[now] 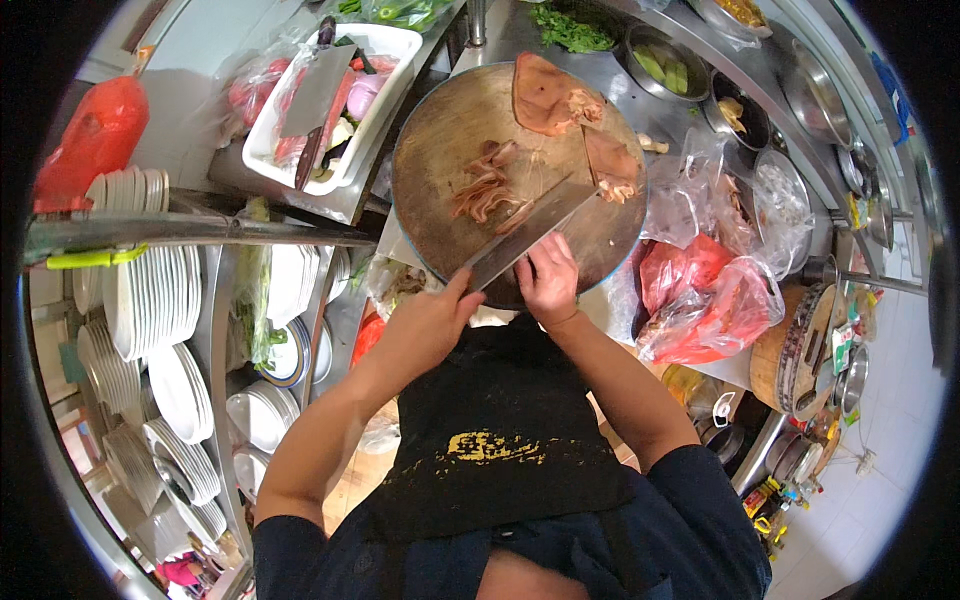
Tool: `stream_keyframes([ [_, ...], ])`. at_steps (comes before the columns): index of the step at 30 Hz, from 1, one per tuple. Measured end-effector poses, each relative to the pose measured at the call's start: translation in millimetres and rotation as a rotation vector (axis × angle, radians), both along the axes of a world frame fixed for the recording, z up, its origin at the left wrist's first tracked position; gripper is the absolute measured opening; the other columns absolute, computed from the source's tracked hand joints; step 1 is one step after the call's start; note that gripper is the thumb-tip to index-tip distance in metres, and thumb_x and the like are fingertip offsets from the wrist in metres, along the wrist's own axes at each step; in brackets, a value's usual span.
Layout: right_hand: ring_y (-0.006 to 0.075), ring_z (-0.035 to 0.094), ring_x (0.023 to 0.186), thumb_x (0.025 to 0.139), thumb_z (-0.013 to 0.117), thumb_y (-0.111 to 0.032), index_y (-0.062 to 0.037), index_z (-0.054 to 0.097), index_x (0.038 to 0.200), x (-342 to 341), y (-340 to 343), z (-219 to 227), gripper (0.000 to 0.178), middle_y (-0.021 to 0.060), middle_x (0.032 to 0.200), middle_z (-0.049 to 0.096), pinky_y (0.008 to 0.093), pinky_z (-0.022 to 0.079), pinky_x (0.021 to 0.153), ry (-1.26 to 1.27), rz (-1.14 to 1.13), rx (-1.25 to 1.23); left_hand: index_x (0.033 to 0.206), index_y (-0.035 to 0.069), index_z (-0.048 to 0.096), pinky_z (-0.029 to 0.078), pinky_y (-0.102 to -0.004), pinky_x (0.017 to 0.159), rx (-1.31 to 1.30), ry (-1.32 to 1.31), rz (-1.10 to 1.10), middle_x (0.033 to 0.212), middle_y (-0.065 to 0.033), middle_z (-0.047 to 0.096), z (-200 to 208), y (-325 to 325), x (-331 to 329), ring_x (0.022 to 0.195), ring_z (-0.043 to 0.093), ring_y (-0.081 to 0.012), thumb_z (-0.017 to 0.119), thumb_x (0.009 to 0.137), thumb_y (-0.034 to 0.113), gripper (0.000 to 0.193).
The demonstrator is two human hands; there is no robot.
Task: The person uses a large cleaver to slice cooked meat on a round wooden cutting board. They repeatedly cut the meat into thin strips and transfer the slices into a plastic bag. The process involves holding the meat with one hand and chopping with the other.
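My left hand (425, 322) is closed round the handle of a broad cleaver (530, 232). Its blade slants up to the right over a round wooden chopping board (430, 140). Against the blade's near side, my right hand (548, 280) has its fingers extended and its thumb apart; the fingertips are partly hidden. A pile of thin brown meat slices (484, 185) lies left of the blade. Toward the far right of the board rest a large flat piece of brown cooked meat (545, 95) and a smaller piece (612, 165), close to the blade's tip.
Left of the board, a white tub (390, 45) holds vegetables, with another cleaver (318, 92) across it. Red and clear plastic bags (715, 300) lie at the right. Metal bowls (668, 62) stand behind. Stacked white plates (155, 300) fill the left shelves.
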State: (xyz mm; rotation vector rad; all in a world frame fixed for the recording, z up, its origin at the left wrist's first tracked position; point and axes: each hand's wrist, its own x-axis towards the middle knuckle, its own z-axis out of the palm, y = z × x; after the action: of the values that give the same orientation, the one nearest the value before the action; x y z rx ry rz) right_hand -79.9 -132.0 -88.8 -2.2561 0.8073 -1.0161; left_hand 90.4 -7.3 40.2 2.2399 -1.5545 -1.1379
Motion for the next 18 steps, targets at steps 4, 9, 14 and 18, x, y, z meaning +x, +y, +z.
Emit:
stream_keyframes([
  [4,0.0411,0.064,0.103,0.088,0.072,-0.005,0.0009,0.069,0.098,4,-3,15,0.012,0.0183,0.106,0.069,0.0463,0.052,0.093,-0.049,0.019,-0.070,0.136,0.000,0.059,0.053,-0.0573,0.081,-0.336,0.010,-0.123,0.100,-0.0320,0.070,-45,-29,10,0.093,0.068,-0.0516,0.051,0.108,0.035,0.045],
  [9,0.0414,0.063,0.109,0.085,0.072,-0.002,-0.0005,0.071,0.103,0,-4,8,0.018,0.0182,0.112,0.069,0.0474,0.052,0.097,-0.006,0.031,-0.069,0.142,0.003,0.054,0.053,-0.0569,0.081,-0.117,0.078,-0.048,0.098,-0.0310,0.071,-2,11,22,0.095,0.068,-0.0503,0.049,0.109,0.034,0.045],
  [14,0.0419,0.064,0.106,0.080,0.070,0.004,0.0001,0.070,0.103,-7,0,-9,0.024,0.0190,0.110,0.068,0.0472,0.053,0.096,0.009,0.004,-0.086,0.141,0.005,0.051,0.053,-0.0582,0.074,0.038,-0.003,-0.012,0.087,-0.0289,0.071,43,60,18,0.085,0.069,-0.0505,0.051,0.109,0.037,0.045],
  [18,0.0416,0.065,0.103,0.077,0.072,0.004,0.0002,0.070,0.104,-4,0,-4,0.027,0.0179,0.109,0.069,0.0467,0.054,0.094,-0.016,0.004,-0.081,0.143,0.005,0.049,0.053,-0.0575,0.068,0.048,-0.070,-0.068,0.081,-0.0295,0.069,20,49,12,0.076,0.069,-0.0490,0.052,0.108,0.041,0.050],
])
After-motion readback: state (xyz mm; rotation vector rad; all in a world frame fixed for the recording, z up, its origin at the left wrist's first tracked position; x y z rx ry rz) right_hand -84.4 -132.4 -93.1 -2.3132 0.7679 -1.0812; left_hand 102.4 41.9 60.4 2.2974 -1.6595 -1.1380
